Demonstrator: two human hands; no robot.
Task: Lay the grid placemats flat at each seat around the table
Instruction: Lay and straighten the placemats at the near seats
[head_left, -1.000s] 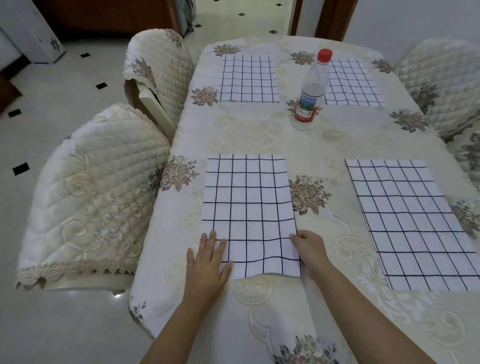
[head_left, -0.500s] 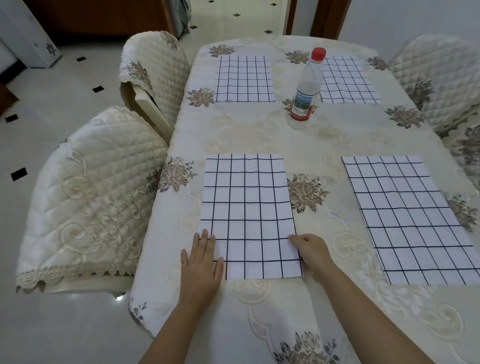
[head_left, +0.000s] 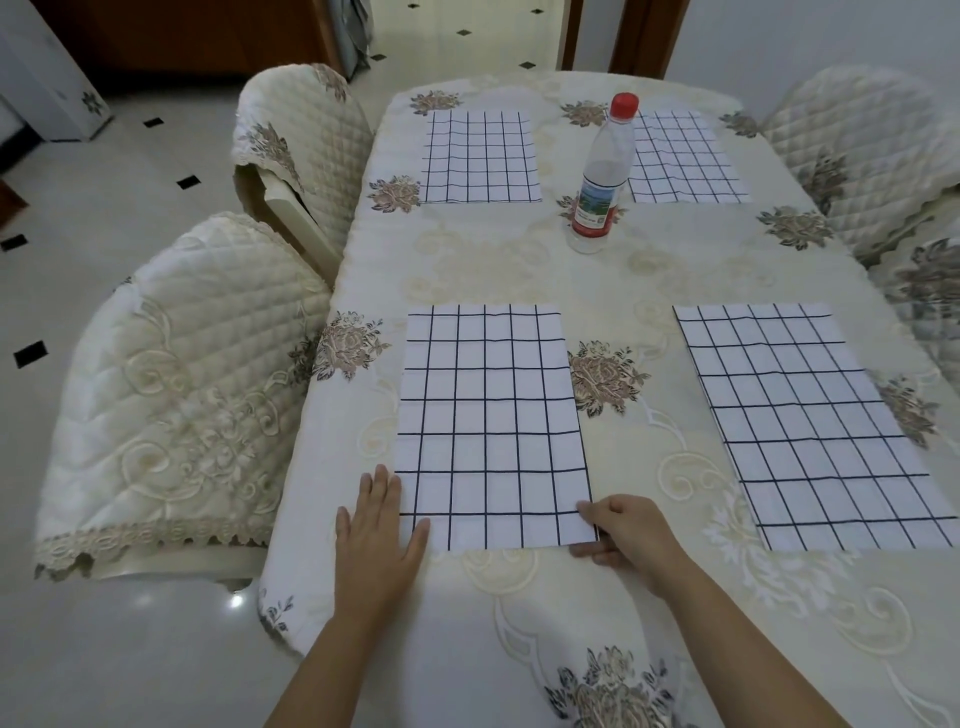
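Observation:
Several white placemats with black grid lines lie flat on the cream floral tablecloth. The near-left placemat is in front of me. My left hand rests flat, fingers spread, on its near-left corner and the cloth beside it. My right hand pinches the mat's near-right corner between thumb and fingers. Another placemat lies at the near right. Two more sit at the far end, a far-left placemat and a far-right placemat.
A clear plastic bottle with a red cap stands upright between the far mats. Quilted cream chairs stand along the left side and the right side. White tiled floor lies left of the table.
My left hand has slid slightly left, off most of the mat's corner. My right hand has closed onto the near-right corner. The mat itself has barely shifted.

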